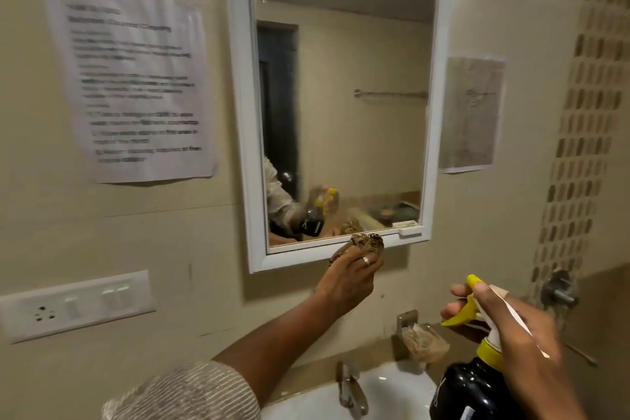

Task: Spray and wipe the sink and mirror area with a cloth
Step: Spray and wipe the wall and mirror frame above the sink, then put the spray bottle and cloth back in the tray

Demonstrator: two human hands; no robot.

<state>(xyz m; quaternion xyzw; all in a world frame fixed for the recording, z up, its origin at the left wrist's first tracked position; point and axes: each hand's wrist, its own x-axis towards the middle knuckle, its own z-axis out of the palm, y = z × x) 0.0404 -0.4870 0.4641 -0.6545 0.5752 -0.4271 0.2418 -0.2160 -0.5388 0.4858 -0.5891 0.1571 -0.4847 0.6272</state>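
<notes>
The left grip (351, 269) pinches the cloth (368, 242) against the mirror (344, 106) frame's bottom edge. The right grip (504, 327), lower right of it, clasps the bottle (467, 392). Best to wipe steadily along the frame, pressing evenly.

A beige wall (102, 235) is seen across the frame, and a white-framed mirror (341, 106) is mounted at its centre. A printed sheet (129, 85) is stuck at upper left, a smaller paper (472, 112) at right, and a switch plate (75, 305) at lower left.
</notes>
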